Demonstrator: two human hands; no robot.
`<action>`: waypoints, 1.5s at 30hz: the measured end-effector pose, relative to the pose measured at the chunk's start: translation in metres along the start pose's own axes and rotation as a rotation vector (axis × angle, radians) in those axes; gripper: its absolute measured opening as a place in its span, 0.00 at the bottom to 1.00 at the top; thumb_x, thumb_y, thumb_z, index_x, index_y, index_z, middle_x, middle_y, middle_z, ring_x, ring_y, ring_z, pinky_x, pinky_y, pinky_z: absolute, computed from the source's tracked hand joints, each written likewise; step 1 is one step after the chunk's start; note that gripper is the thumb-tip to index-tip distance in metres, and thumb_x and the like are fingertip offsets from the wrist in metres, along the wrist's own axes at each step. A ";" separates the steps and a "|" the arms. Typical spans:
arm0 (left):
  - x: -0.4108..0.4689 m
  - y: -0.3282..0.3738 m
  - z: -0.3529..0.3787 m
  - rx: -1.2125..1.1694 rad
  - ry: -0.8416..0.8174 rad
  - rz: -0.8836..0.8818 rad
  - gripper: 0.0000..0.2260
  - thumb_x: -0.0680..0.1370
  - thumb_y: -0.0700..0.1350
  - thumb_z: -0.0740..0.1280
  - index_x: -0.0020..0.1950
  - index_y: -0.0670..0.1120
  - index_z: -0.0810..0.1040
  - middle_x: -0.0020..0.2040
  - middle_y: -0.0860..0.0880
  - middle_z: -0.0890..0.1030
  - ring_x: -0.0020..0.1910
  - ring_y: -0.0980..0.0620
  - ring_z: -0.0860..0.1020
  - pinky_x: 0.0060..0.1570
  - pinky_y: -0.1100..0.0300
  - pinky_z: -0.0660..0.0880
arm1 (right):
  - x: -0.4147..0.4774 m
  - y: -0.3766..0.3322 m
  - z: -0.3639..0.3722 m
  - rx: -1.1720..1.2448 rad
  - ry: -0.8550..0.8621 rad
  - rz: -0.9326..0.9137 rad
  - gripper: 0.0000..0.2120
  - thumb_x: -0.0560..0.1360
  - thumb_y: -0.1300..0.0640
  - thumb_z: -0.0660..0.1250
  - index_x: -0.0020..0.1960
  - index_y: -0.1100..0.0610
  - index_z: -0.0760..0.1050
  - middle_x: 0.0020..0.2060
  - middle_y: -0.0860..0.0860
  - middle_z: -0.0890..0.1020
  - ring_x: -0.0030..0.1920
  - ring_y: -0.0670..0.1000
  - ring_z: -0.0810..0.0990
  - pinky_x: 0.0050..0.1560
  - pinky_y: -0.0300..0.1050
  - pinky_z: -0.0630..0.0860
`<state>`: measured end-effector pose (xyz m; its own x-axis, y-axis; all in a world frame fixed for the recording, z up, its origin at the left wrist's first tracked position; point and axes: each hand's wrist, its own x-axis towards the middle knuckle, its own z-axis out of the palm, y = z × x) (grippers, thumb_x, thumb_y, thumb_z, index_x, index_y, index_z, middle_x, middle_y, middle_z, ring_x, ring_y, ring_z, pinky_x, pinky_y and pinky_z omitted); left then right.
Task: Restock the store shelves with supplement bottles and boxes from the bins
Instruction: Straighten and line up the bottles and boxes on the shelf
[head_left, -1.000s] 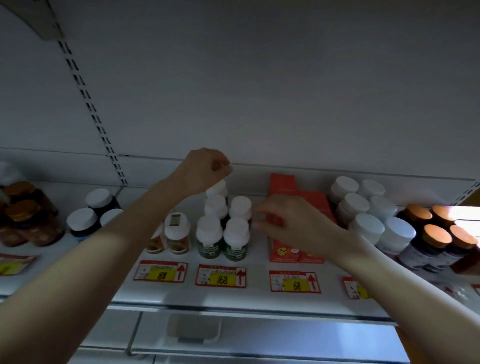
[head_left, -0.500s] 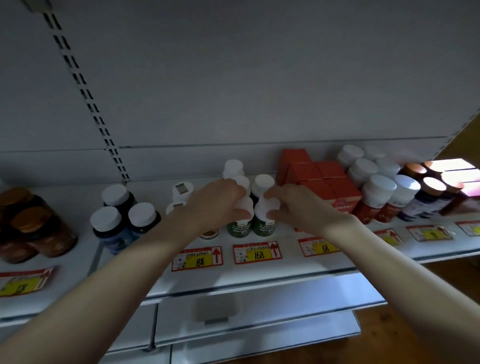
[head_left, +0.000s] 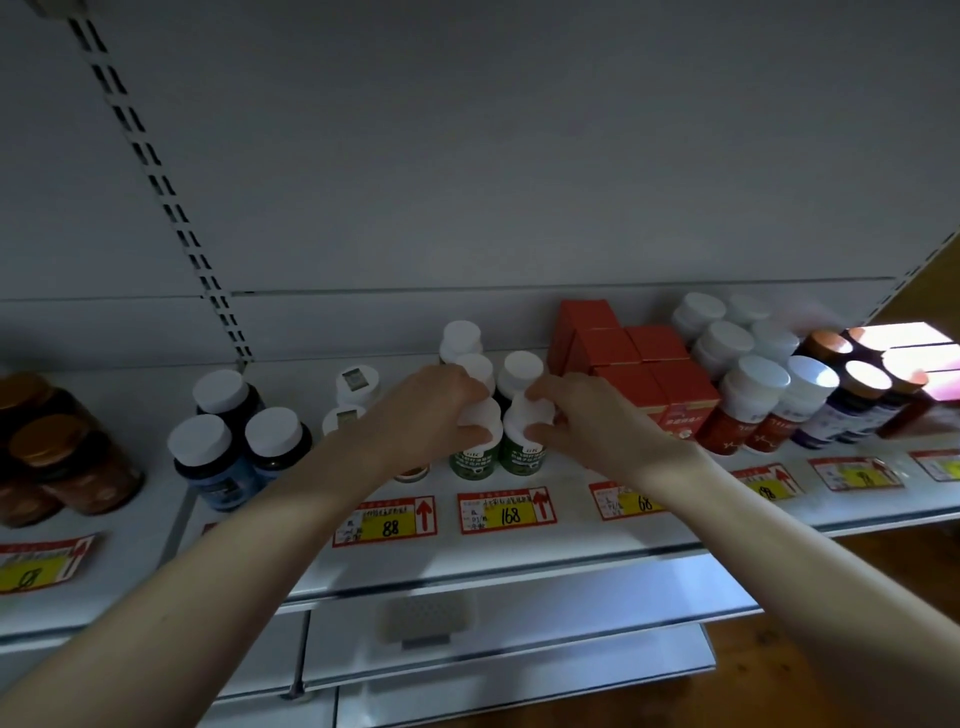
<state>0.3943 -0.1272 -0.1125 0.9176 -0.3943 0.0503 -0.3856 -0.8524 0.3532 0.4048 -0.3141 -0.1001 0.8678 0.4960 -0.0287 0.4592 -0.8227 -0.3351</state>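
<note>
Your left hand (head_left: 431, 410) curls round the white cap of the front-left green bottle (head_left: 471, 460) and your right hand (head_left: 587, 421) pinches the cap of the front-right green bottle (head_left: 523, 457), both upright on the shelf (head_left: 519, 556) just behind the 168 price tag (head_left: 506, 512), left of the red boxes (head_left: 639, 364).
</note>
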 end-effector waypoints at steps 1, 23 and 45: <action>-0.001 0.001 0.000 -0.002 -0.006 0.001 0.17 0.75 0.48 0.68 0.60 0.40 0.77 0.55 0.42 0.78 0.53 0.46 0.75 0.52 0.53 0.71 | -0.001 -0.001 -0.003 0.001 -0.018 -0.007 0.20 0.76 0.53 0.65 0.67 0.56 0.68 0.56 0.54 0.77 0.52 0.51 0.76 0.46 0.38 0.67; 0.046 -0.012 -0.016 0.050 -0.045 -0.143 0.17 0.75 0.47 0.67 0.61 0.40 0.76 0.55 0.39 0.78 0.53 0.44 0.75 0.50 0.56 0.72 | 0.068 0.013 -0.017 -0.057 -0.083 -0.046 0.21 0.74 0.52 0.67 0.63 0.61 0.72 0.59 0.57 0.76 0.58 0.54 0.75 0.43 0.35 0.61; 0.085 -0.035 -0.022 -0.080 0.005 -0.250 0.20 0.77 0.46 0.66 0.67 0.39 0.71 0.65 0.41 0.73 0.61 0.45 0.72 0.54 0.63 0.65 | 0.033 0.012 -0.008 0.009 0.037 -0.041 0.14 0.78 0.57 0.59 0.56 0.67 0.75 0.54 0.61 0.76 0.54 0.59 0.75 0.55 0.52 0.69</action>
<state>0.4881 -0.1239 -0.0998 0.9839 -0.1733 -0.0429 -0.1386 -0.8929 0.4284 0.4404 -0.3096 -0.0974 0.8550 0.5183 0.0195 0.4925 -0.7994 -0.3442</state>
